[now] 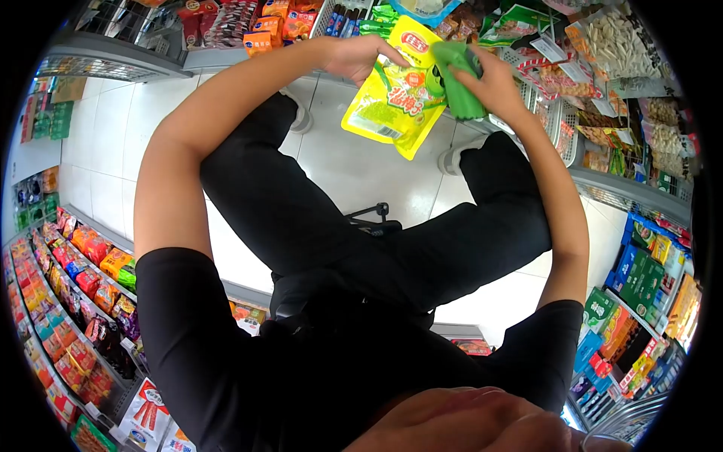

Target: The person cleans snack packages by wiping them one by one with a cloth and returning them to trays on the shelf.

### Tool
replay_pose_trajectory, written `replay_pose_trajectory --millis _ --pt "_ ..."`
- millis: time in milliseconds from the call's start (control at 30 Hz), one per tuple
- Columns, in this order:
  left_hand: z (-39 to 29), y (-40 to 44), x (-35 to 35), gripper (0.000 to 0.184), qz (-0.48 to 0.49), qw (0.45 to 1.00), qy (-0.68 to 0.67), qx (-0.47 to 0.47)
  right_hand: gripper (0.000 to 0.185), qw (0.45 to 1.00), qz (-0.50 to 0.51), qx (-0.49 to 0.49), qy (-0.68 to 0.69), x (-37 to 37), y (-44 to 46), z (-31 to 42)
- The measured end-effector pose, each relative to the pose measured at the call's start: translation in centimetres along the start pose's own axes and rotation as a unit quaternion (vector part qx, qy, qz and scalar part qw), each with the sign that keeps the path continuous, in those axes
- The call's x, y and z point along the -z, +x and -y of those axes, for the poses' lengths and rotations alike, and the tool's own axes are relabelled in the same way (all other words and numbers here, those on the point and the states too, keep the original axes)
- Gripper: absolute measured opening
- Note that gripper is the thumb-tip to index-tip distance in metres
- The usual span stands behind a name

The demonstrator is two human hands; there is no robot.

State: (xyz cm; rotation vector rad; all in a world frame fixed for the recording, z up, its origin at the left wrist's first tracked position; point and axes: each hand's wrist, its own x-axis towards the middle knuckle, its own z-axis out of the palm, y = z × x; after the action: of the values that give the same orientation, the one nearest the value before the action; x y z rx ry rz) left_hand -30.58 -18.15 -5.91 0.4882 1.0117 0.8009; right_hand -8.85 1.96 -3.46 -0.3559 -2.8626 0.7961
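My left hand (pixel 360 57) is closed on the upper left edge of a bright yellow snack bag (pixel 390 111), thumb across its front. The bag has red and white lettering and a green cartoon fruit; a second yellow bag seems to lie against it, overlapping. In my right hand (pixel 497 84) is a crumpled green cloth-like piece (pixel 458 75), slightly blurred, held against the bag's right side. Both hands are above the floor, in front of the shelf.
A shelf (pixel 203 58) with orange and red snack packs runs ahead. White baskets (pixel 561 128) and hanging bags of pale snacks (pixel 621 49) are at the right. Packaged snacks (pixel 83 279) fill racks at the left. My knees are spread over the tiled floor (pixel 339 166).
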Motion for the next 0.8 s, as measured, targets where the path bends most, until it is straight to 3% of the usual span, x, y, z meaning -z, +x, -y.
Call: replay_pose_trajectory --millis 33,133,167,267,300,433,567,667,800 --pt "0.1 0.0 -0.4 0.051 -0.017 1.000 0.000 0.000 0.053 0.997 -0.010 0.073 -0.002 -0.6 -0.4 -0.5" --pt "0.6 0.1 -0.7 0.051 -0.010 0.999 0.040 -0.010 0.050 0.989 0.065 0.127 -0.025 -0.2 -0.6 1.4" --pt "0.9 0.5 -0.6 0.050 -0.031 0.998 0.059 -0.013 0.049 0.991 0.087 0.100 -0.029 0.2 -0.5 2.0" --pt "0.8 0.5 -1.0 0.049 -0.073 0.970 0.231 -0.015 0.050 0.997 -0.001 0.050 -0.059 -0.9 -0.1 -0.5" --pt "0.7 0.8 -1.1 0.049 -0.086 0.953 0.289 -0.011 0.049 0.999 0.028 -0.013 -0.017 0.1 0.0 0.8" --pt "1.9 1.7 -1.1 0.051 -0.102 0.902 0.412 -0.081 0.040 0.988 0.051 0.087 0.120 -0.1 -0.3 1.2" --pt "3.8 3.9 -0.1 0.043 -0.092 0.834 0.523 -0.149 0.032 0.980 0.071 0.119 0.140 -0.6 -0.8 3.3" --pt "3.5 3.2 -1.7 0.040 -0.095 0.807 0.562 -0.153 0.028 0.971 0.119 0.080 0.192 -0.3 -0.2 4.2" --pt "3.9 3.1 -2.0 0.046 -0.095 0.810 0.536 -0.220 0.025 0.971 0.107 0.058 0.207 0.1 -0.2 5.0"
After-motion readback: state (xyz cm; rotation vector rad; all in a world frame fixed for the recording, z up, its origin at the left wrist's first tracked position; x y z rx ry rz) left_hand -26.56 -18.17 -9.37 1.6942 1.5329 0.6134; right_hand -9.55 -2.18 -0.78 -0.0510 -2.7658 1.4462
